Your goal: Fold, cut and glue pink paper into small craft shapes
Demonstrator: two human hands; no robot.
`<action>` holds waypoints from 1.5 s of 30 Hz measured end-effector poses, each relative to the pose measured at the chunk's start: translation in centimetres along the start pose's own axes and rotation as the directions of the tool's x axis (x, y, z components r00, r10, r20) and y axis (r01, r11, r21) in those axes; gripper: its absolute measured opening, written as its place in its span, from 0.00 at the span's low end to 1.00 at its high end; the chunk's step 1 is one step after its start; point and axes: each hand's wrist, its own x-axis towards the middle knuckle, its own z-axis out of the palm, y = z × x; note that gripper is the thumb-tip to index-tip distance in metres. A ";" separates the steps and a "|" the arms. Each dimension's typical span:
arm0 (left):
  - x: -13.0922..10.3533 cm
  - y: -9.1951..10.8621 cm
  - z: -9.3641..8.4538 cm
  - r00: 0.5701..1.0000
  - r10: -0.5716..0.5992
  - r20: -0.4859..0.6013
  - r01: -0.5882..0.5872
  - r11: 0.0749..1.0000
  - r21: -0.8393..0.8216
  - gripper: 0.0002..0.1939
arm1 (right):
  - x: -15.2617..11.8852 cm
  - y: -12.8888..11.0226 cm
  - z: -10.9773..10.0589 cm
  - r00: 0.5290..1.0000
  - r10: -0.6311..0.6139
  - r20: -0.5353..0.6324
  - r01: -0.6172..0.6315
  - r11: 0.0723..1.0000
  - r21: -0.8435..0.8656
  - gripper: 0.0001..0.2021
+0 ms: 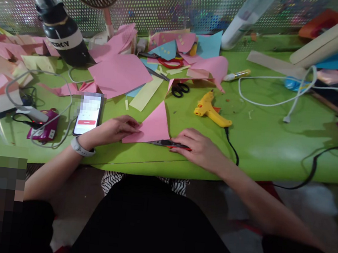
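A pink sheet of paper point(153, 127), triangular in outline, lies at the near edge of the green table. Its left side is pinched in the curled fingers of my left hand point(122, 127). My right hand point(195, 147) grips a utility knife point(167, 143) with a black and red handle. The blade points left and lies along the paper's bottom edge; whether it is under or on the paper I cannot tell. Beyond the paper are a pale yellow strip point(148, 94) and black-handled scissors point(180, 90), partly covered by pink paper.
A yellow glue gun point(212, 110) lies right of the paper, its cord running to the table edge. At left are a phone point(87, 118), a magenta power adapter point(48, 126) and a dark bottle point(65, 35). Paper scraps and a white cable point(265, 102) lie farther back.
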 end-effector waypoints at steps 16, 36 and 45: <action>-0.2 -0.3 0.2 1.000 -0.017 -0.012 0.016 0.998 -0.055 0.14 | 0.9 -1.3 1.1 0.996 -0.052 -0.067 0.049 0.997 -0.052 0.10; -0.4 -0.5 0.3 1.000 0.020 0.008 -0.020 0.998 -0.055 0.14 | 1.9 -2.8 2.5 0.989 -0.133 -0.069 0.125 0.987 -0.105 0.10; -0.4 -0.8 0.4 1.000 0.009 0.001 -0.009 0.999 -0.043 0.14 | 2.4 -2.8 2.8 0.983 -0.182 -0.021 0.180 0.981 -0.071 0.11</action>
